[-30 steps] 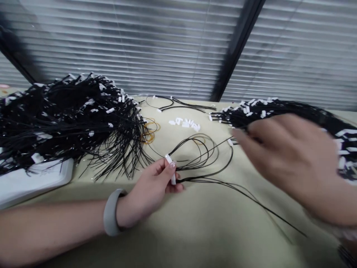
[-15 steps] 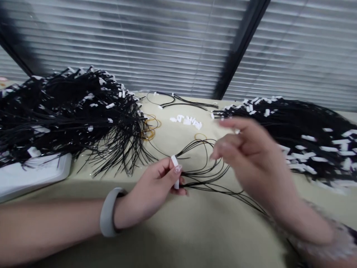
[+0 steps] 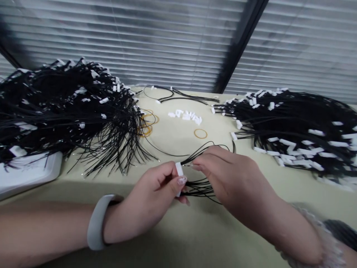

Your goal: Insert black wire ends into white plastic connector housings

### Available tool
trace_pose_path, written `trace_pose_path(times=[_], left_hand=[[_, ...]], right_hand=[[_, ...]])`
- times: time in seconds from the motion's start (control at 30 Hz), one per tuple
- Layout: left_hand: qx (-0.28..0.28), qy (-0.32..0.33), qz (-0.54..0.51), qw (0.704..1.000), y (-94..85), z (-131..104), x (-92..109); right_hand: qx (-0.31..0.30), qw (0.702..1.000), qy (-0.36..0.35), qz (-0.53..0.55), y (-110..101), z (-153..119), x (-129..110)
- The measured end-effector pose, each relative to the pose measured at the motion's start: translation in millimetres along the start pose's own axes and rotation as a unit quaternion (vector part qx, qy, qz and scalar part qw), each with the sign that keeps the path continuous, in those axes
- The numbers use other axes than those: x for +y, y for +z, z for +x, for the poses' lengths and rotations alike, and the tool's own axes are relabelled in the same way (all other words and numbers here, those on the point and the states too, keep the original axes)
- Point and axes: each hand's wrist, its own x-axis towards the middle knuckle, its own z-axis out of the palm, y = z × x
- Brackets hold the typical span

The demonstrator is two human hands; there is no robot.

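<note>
My left hand (image 3: pixel 154 197) pinches a long white connector (image 3: pixel 179 169) between thumb and fingers, near the middle of the view. Several thin black wires (image 3: pixel 199 188) run out of the connector's right side. Just right of it, my right hand (image 3: pixel 231 178) has thumb and forefinger pressed together on a thin wire end (image 3: pixel 187 165), close to the connector's upper part. Whether that end touches the connector is too small to tell. The right hand covers part of the wire bundle.
Piles of black wires with white connectors lie at left (image 3: pixel 69 96) and right (image 3: pixel 295 119). Small loose white connectors (image 3: pixel 186 115) and a yellow rubber band (image 3: pixel 200 133) lie between them. A white tray (image 3: pixel 33 173) sits at left, and blinds (image 3: pixel 167 41) stand behind the table.
My right hand has moved left and down to the connector, and its fingers have closed on a wire end. My left hand still holds the connector. The view has shifted slightly.
</note>
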Motion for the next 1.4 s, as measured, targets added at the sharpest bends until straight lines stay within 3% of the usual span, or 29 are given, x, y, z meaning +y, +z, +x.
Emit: trace_pose_path(times=[0.2,0.8,0.97,1.4], left_hand=[[0.002,0.012,0.049,0.999,1.2,0,4],[0.008,0.017,0.089,0.996,2.0,-1,6],[0.007,0.009,0.127,0.992,2.1,-1,4],[-0.014,0.013,0.144,0.989,1.9,-4,-1]], right_hand=[[-0.046,0.998,-0.025,-0.045,3,-3,-1],[-0.047,0.995,-0.017,-0.089,-2,-3,-5],[-0.018,0.993,-0.017,-0.111,-3,-2,-7],[0.004,0.997,0.071,-0.024,13,-1,-16]])
